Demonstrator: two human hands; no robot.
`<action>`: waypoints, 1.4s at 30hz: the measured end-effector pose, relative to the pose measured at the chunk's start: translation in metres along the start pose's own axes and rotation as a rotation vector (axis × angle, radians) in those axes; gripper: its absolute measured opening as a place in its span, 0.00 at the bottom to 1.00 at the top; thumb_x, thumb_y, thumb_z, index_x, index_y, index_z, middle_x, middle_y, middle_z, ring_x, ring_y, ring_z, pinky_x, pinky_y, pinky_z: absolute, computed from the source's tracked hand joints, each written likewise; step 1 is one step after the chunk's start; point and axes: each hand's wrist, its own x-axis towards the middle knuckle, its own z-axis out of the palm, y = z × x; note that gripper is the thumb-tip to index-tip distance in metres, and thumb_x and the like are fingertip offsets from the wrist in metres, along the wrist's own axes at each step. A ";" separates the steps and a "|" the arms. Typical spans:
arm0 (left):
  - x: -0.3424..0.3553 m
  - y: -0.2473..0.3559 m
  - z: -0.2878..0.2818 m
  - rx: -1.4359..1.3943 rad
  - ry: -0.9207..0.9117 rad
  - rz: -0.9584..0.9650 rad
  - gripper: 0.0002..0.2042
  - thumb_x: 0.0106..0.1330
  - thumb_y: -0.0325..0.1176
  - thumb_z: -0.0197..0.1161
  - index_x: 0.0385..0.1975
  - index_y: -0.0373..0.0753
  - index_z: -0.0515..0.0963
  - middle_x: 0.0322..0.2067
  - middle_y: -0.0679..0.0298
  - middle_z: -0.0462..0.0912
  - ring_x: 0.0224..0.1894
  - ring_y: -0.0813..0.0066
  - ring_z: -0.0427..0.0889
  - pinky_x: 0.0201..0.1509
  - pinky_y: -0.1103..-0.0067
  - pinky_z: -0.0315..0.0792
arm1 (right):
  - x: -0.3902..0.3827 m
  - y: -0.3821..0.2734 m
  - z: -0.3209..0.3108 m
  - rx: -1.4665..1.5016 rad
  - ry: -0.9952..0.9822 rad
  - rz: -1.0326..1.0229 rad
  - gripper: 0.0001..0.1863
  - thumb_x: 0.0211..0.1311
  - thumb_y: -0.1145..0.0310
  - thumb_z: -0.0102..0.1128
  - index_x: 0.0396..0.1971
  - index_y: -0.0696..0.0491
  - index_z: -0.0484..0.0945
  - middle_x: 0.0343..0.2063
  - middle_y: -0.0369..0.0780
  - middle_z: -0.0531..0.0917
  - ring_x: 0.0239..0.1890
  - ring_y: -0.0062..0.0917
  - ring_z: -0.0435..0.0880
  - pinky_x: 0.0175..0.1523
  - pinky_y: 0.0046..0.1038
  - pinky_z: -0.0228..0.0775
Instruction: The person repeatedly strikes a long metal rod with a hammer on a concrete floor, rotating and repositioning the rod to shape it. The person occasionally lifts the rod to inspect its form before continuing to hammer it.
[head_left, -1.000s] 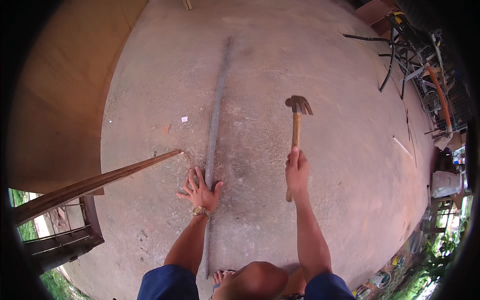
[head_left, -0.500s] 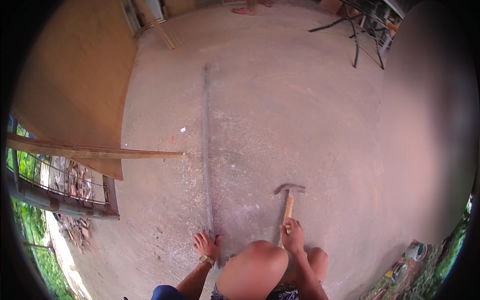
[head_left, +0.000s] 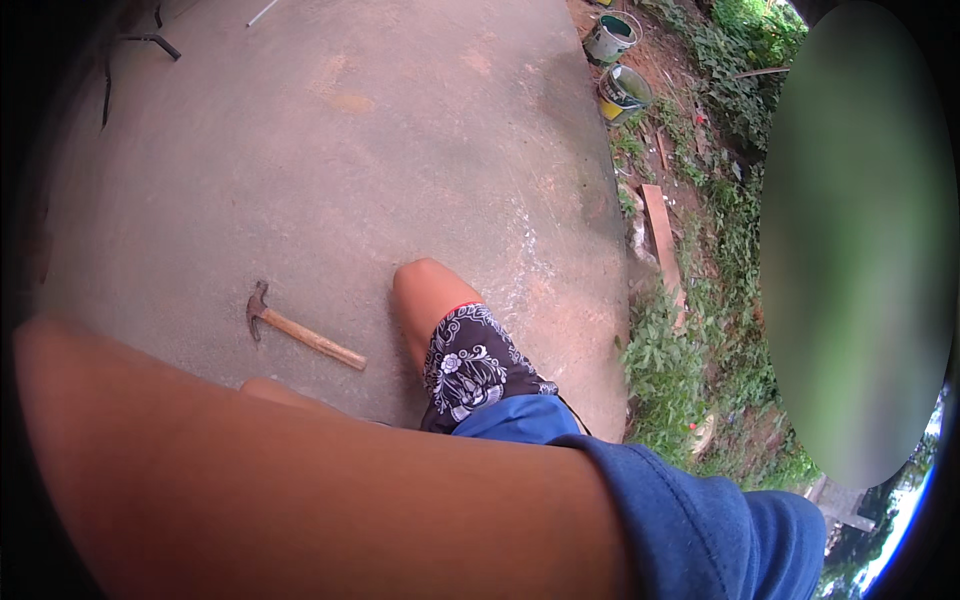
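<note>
Arm huge and close, it stretched across the foreground from a blue sleeve; neither hand showed, so there was no telling how open either was or what it held. Beyond came a knee and dark patterned shorts, and there, left of the knee on the concrete floor, lay the hammer! Its metal head looked the heavy end, its wooden handle stiff, tough, probably not slippery: best gripped low, near the butt. Farther out, two buckets stood past the floor's edge.
</note>
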 end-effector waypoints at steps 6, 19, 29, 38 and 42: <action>-0.041 0.012 -0.029 0.016 -0.010 0.234 0.20 0.65 0.34 0.59 0.53 0.27 0.74 0.35 0.58 0.83 0.36 0.71 0.83 0.42 0.68 0.80 | -0.015 0.115 -0.018 0.102 -0.001 0.134 0.10 0.69 0.64 0.63 0.39 0.57 0.82 0.33 0.38 0.81 0.40 0.26 0.79 0.48 0.33 0.73; -0.201 0.286 -0.122 -1.154 -0.151 0.360 0.16 0.70 0.38 0.58 0.52 0.35 0.72 0.26 0.66 0.73 0.21 0.74 0.73 0.25 0.72 0.70 | -0.281 0.170 0.380 0.422 0.349 1.346 0.28 0.60 0.55 0.74 0.54 0.55 0.76 0.47 0.57 0.80 0.52 0.53 0.78 0.62 0.47 0.71; -0.210 0.393 -0.120 -1.335 -0.113 0.506 0.13 0.70 0.37 0.66 0.46 0.37 0.75 0.23 0.68 0.76 0.23 0.77 0.73 0.28 0.76 0.66 | -0.288 0.038 0.476 0.360 0.245 1.122 0.23 0.57 0.65 0.72 0.51 0.55 0.78 0.51 0.52 0.76 0.57 0.51 0.75 0.59 0.50 0.72; -0.201 0.407 -0.103 -1.155 -0.087 0.500 0.11 0.69 0.36 0.66 0.25 0.39 0.77 0.20 0.66 0.78 0.20 0.75 0.75 0.27 0.73 0.72 | -0.298 0.056 0.516 0.371 0.354 0.968 0.14 0.60 0.72 0.69 0.44 0.58 0.79 0.38 0.49 0.83 0.42 0.48 0.83 0.48 0.46 0.77; -0.196 0.412 -0.101 -1.042 -0.037 0.474 0.14 0.68 0.35 0.67 0.20 0.40 0.77 0.17 0.65 0.77 0.19 0.73 0.75 0.26 0.72 0.74 | -0.296 0.053 0.516 0.451 0.494 0.958 0.12 0.61 0.70 0.69 0.41 0.57 0.79 0.36 0.49 0.83 0.40 0.45 0.83 0.45 0.43 0.76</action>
